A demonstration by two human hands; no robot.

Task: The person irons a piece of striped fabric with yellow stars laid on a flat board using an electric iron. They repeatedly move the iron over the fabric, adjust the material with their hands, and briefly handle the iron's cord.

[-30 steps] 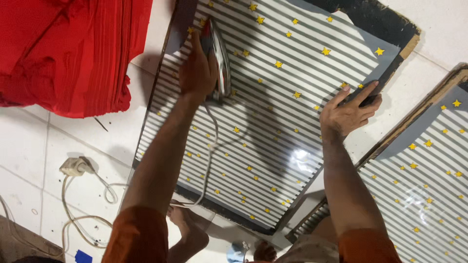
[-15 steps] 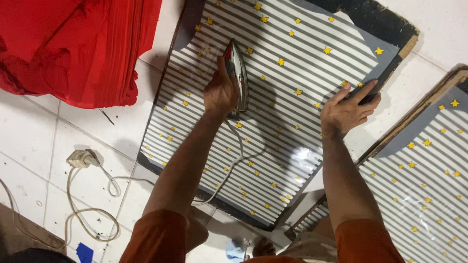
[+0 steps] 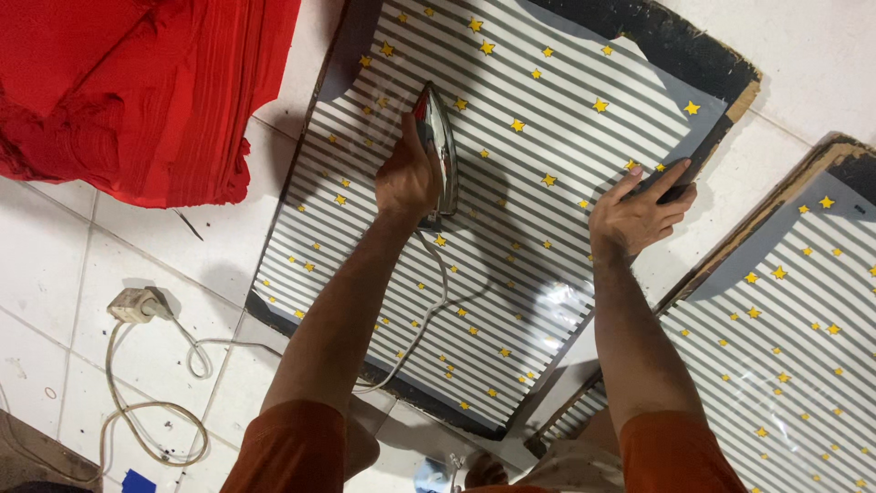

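Now, from the head view: left hand (image 3: 408,180) clenched around the iron (image 3: 441,151), flat on the striped sheet (image 3: 511,210) near its middle. Right hand (image 3: 641,212) open, pressing the sheet's right edge. Red cloth (image 3: 137,87) well apart.

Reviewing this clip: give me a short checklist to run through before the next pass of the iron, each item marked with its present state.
1. Left hand has a firm grip on the iron: ok.
2. Right hand presses the striped star sheet flat at its edge: ok.
3. Right hand well apart from the iron: ok.
4. Cord off the iron's path: not ok, it trails across the sheet.
5. Red cloth pile off the board: ok.
6. Iron hot: cannot tell.
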